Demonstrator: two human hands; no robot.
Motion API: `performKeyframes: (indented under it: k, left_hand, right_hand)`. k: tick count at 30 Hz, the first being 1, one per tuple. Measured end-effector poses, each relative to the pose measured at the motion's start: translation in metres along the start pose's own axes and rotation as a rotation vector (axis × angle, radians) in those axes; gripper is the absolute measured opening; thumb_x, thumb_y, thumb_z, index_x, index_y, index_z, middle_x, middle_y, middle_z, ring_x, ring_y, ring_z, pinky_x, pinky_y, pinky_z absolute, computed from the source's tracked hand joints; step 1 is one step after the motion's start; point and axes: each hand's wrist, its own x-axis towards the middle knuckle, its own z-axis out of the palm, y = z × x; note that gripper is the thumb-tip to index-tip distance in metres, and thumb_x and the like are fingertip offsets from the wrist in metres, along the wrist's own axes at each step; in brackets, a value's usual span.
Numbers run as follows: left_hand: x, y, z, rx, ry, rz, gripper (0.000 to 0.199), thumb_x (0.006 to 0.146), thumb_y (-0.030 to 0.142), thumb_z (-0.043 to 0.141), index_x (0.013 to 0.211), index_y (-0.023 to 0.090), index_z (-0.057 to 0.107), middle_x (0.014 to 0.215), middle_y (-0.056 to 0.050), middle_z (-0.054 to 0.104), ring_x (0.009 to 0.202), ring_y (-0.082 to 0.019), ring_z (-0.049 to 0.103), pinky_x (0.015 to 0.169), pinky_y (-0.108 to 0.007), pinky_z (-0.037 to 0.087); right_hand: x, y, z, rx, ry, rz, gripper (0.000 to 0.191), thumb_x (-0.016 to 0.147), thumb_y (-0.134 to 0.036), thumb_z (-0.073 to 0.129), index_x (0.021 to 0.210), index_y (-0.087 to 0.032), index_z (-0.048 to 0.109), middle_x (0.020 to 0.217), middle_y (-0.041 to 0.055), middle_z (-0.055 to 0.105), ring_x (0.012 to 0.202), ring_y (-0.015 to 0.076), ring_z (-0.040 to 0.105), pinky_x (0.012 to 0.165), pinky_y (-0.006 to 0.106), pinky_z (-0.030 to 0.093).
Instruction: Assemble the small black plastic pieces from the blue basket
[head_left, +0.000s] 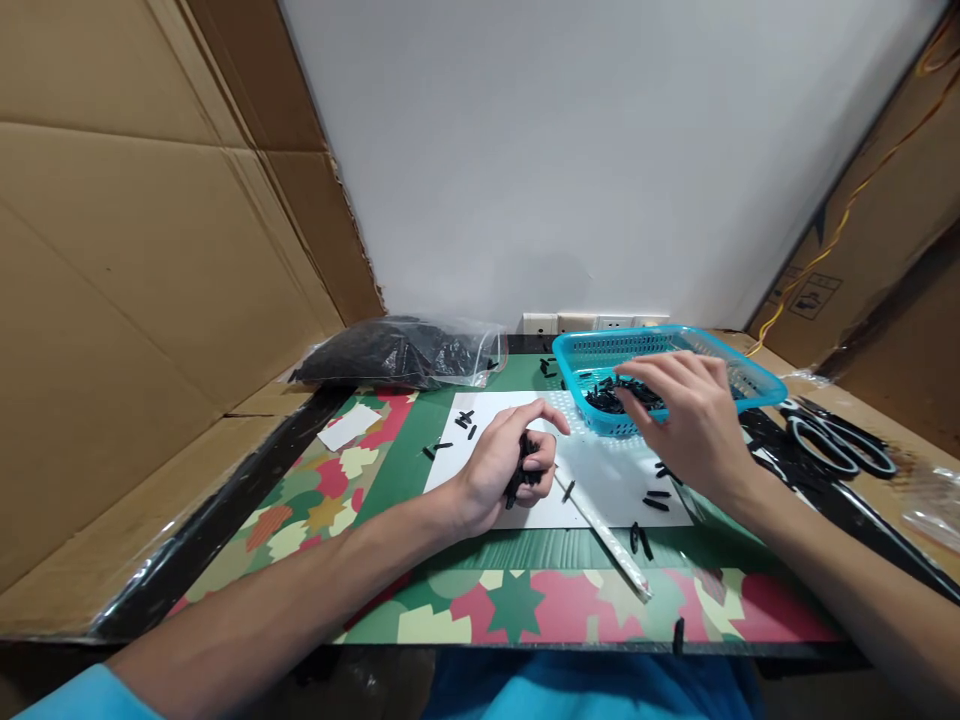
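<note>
My left hand [517, 465] is closed round a bunch of short black strips [523, 478], palm turned up, above a white sheet [555, 515]. My right hand [686, 415] hovers over the near side of a blue plastic basket [675, 340]. Its thumb and fingertips stand apart, and I make out nothing held between them. Inside the basket lies a heap of similar black pieces [600, 397], partly hidden by that hand. More loose black strips [656, 503] are scattered over the sheet and the green mat [495, 550].
A clear bag of black pieces [397, 352] lies at the back left. Scissors [832, 445] rest at the right beyond my right wrist. A thin white stick [607, 540] crosses the sheet's front edge. Cardboard walls [135, 250] and a white wall [540, 150] enclose the table.
</note>
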Motion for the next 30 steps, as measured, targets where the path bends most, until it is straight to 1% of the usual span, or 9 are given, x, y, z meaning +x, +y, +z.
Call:
performKeyframes:
  k: [3, 6, 9, 11, 16, 20, 24, 26, 30]
  left_hand:
    - [0.001, -0.003, 0.003, 0.011, 0.038, -0.017, 0.029, 0.094, 0.051, 0.052, 0.088, 0.022, 0.056, 0.053, 0.009, 0.032, 0.037, -0.006, 0.029, 0.035, -0.015, 0.017]
    - [0.002, -0.009, 0.006, 0.021, 0.082, -0.017, 0.036, 0.093, 0.057, 0.051, 0.091, 0.022, 0.057, 0.054, 0.009, 0.036, 0.038, -0.006, 0.028, 0.036, -0.015, 0.02]
    - [0.002, -0.015, 0.009, 0.038, 0.102, 0.012, 0.038, 0.093, 0.059, 0.052, 0.091, 0.021, 0.057, 0.055, 0.009, 0.037, 0.042, -0.006, 0.03, 0.04, -0.015, 0.026]
    - [0.002, -0.018, 0.011, 0.054, 0.104, 0.02, 0.039, 0.093, 0.059, 0.051, 0.091, 0.021, 0.056, 0.055, 0.008, 0.038, 0.044, -0.007, 0.029, 0.042, -0.016, 0.027]
    - [0.004, -0.027, 0.011, 0.098, 0.105, 0.068, 0.041, 0.092, 0.059, 0.053, 0.088, 0.019, 0.058, 0.054, 0.007, 0.041, 0.048, -0.008, 0.033, 0.048, -0.017, 0.03]
    - [0.007, -0.032, 0.013, 0.155, 0.155, 0.113, 0.041, 0.091, 0.057, 0.054, 0.084, 0.017, 0.06, 0.056, 0.006, 0.045, 0.051, -0.009, 0.041, 0.05, -0.019, 0.034]
    - [0.007, -0.031, 0.014, 0.098, 0.106, 0.112, 0.038, 0.093, 0.056, 0.053, 0.086, 0.019, 0.057, 0.054, 0.008, 0.039, 0.044, -0.007, 0.033, 0.044, -0.017, 0.028]
    - [0.006, -0.027, 0.013, 0.055, 0.096, 0.045, 0.035, 0.092, 0.055, 0.055, 0.087, 0.021, 0.055, 0.053, 0.01, 0.036, 0.039, -0.006, 0.03, 0.04, -0.016, 0.022]
    - [0.002, -0.019, 0.01, -0.018, 0.009, -0.05, 0.036, 0.092, 0.058, 0.055, 0.088, 0.023, 0.052, 0.051, 0.012, 0.029, 0.034, -0.006, 0.027, 0.034, -0.014, 0.015]
  right_hand:
    - [-0.005, -0.022, -0.002, 0.177, -0.067, -0.249, 0.019, 0.096, -0.02, 0.064, 0.115, -0.022, 0.066, 0.105, 0.0067, 0.074, 0.098, 0.0233, 0.065, 0.085, 0.039, 0.046]
    - [-0.01, -0.047, -0.004, 0.274, -0.079, -0.462, 0.025, 0.094, -0.019, 0.068, 0.119, -0.017, 0.067, 0.105, 0.0074, 0.075, 0.093, 0.0214, 0.064, 0.079, 0.036, 0.05]
    - [-0.013, -0.064, -0.005, 0.268, -0.001, -0.628, 0.019, 0.095, -0.015, 0.063, 0.111, -0.014, 0.072, 0.094, 0.0063, 0.076, 0.083, 0.0189, 0.064, 0.074, 0.034, 0.053]
    - [-0.014, -0.069, -0.004, 0.251, 0.023, -0.671, 0.018, 0.097, -0.013, 0.058, 0.104, -0.015, 0.074, 0.088, 0.0049, 0.075, 0.081, 0.0181, 0.065, 0.074, 0.033, 0.054]
    - [-0.015, -0.075, 0.0, 0.26, 0.045, -0.682, 0.018, 0.094, -0.012, 0.058, 0.089, -0.015, 0.075, 0.086, 0.0061, 0.074, 0.084, 0.02, 0.066, 0.076, 0.034, 0.055]
    - [-0.016, -0.077, -0.001, 0.263, -0.006, -0.705, 0.018, 0.094, -0.011, 0.057, 0.087, -0.014, 0.073, 0.088, 0.0083, 0.073, 0.08, 0.0198, 0.065, 0.069, 0.034, 0.053]
    - [-0.015, -0.072, -0.004, 0.346, -0.012, -0.695, 0.017, 0.093, -0.01, 0.055, 0.09, -0.014, 0.07, 0.082, 0.0081, 0.072, 0.07, 0.0185, 0.063, 0.059, 0.033, 0.051]
    - [-0.014, -0.067, -0.006, 0.423, 0.021, -0.6, 0.014, 0.092, -0.009, 0.056, 0.096, -0.014, 0.068, 0.081, 0.0083, 0.072, 0.069, 0.0187, 0.063, 0.058, 0.033, 0.052]
    - [-0.011, -0.053, -0.007, 0.605, 0.071, -0.277, 0.023, 0.089, -0.003, 0.058, 0.107, -0.016, 0.063, 0.085, 0.008, 0.069, 0.074, 0.0183, 0.064, 0.063, 0.033, 0.055]
